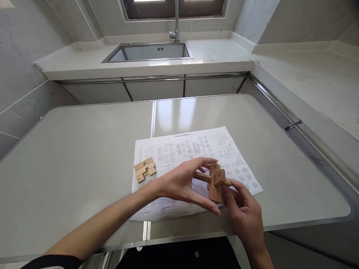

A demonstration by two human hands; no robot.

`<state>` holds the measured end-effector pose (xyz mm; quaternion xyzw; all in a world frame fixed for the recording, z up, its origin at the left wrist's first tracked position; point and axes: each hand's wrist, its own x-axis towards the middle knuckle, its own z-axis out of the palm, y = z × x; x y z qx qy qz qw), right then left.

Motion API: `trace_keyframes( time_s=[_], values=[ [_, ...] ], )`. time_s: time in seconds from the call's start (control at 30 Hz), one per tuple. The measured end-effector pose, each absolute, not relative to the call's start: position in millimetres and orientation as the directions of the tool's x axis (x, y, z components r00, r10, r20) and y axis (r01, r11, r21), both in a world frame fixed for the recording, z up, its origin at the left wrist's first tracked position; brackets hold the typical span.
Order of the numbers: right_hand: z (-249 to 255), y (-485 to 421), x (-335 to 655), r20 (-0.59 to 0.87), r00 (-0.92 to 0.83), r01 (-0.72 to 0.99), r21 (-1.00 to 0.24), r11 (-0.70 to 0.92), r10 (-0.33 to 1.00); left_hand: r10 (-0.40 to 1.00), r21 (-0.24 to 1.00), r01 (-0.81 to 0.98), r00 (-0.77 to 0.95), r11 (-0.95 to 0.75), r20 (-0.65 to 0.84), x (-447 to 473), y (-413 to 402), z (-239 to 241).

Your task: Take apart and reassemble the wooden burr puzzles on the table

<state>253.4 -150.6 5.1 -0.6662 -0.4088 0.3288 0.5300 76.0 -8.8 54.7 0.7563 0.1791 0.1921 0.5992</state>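
Observation:
Over the printed sheet point(202, 147), a reddish-brown wooden interlocking puzzle point(215, 188) is held up between both hands. Its pieces cross one another, a round rod passes sideways, and dark numerals mark some faces. My left hand point(185, 179) curves round it from the left, fingers at the upper edge and thumb along the lower edge. From the right, my right hand point(242, 209) pinches it near the rod's end; part of that grip is hidden behind the wood. To the left, pale wooden puzzle pieces point(145, 169) lie together flat on the sheet.
The sheet lies on a light folding table point(84, 160) with a metal seam down its middle. Beyond it stands a white counter point(215, 50) with a steel sink point(151, 52) and a faucet point(176, 34). Another counter point(314, 78) runs along the right side.

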Motion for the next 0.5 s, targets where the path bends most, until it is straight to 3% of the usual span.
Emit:
trace_keyframes(
  time_s=[0.1,0.3,0.5],
  values=[
    [13.8,-149.0,248.9,0.012,0.456,0.181,-0.980,-0.080,0.890,0.558,0.971,0.016,0.821,-0.240,0.124,77.2,-14.6,54.6],
    [23.5,-148.4,244.5,0.062,0.420,0.212,-0.977,-0.032,0.905,0.554,0.864,-0.040,0.752,-0.502,0.357,73.5,-14.2,58.6],
    [29.1,-149.2,239.1,0.127,0.383,0.276,-0.961,0.018,0.915,0.564,0.828,-0.035,0.715,-0.560,0.412,67.3,-15.5,60.6]
  ],
)
